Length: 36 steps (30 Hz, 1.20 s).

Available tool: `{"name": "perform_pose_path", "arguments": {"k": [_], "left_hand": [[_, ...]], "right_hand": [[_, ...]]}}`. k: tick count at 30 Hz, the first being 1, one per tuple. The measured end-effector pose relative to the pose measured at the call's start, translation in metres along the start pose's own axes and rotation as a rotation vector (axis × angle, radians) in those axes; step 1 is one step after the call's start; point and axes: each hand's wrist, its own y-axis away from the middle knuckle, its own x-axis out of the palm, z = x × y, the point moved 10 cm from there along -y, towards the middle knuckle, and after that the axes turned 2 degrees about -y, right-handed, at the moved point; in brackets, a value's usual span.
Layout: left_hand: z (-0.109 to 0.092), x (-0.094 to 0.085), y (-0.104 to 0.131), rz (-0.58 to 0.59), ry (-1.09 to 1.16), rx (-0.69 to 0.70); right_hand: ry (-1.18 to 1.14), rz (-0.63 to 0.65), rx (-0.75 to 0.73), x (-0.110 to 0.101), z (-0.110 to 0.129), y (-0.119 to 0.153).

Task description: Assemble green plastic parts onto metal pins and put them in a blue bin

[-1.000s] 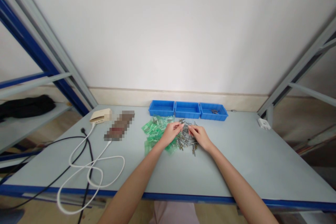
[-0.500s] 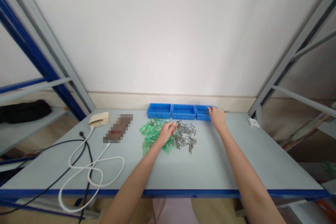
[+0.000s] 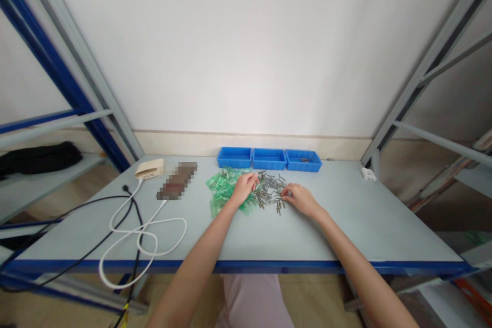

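Note:
A loose pile of small metal rivet-like parts [image 3: 271, 184] lies on the grey table. My left hand [image 3: 245, 187] rests between the pile and the green plastic bags [image 3: 223, 192], fingers closed; what they hold, if anything, is too small to name. At the pile's right edge my right hand [image 3: 300, 198] has its thumb and fingertips pinched on the metal parts. Behind the pile stand three blue bins in a row: the left bin [image 3: 234, 158] and middle bin [image 3: 269, 159] look bare inside, while the right bin [image 3: 303, 161] holds a few metal parts.
On the left are a beige box [image 3: 149, 169], a blurred-out dark object [image 3: 177, 181], a white cable [image 3: 180, 238] and black cables. A small white item [image 3: 368, 174] sits at the back right. Metal frame posts rise on both sides.
My right hand has moved from the right blue bin back to the pile's right edge, leaving the parts in that bin visible. My left hand stays by the bags. The view has shifted slightly.

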Motion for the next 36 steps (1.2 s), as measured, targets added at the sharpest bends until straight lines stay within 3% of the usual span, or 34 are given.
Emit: {"name": "perform_pose_path", "arguments": {"k": [12, 25, 36], "left_hand": [[-0.004, -0.001, 0.002, -0.006, -0.056, 0.011], [-0.007, 0.0, 0.003, 0.014, -0.113, 0.017], [-0.022, 0.005, 0.007, 0.026, -0.129, 0.079]], "right_hand": [[-0.103, -0.04, -0.018, 0.003, 0.001, -0.009], [0.09, -0.016, -0.122, 0.002, 0.005, -0.02], [-0.164, -0.103, -0.21, -0.016, 0.025, -0.042]]}}
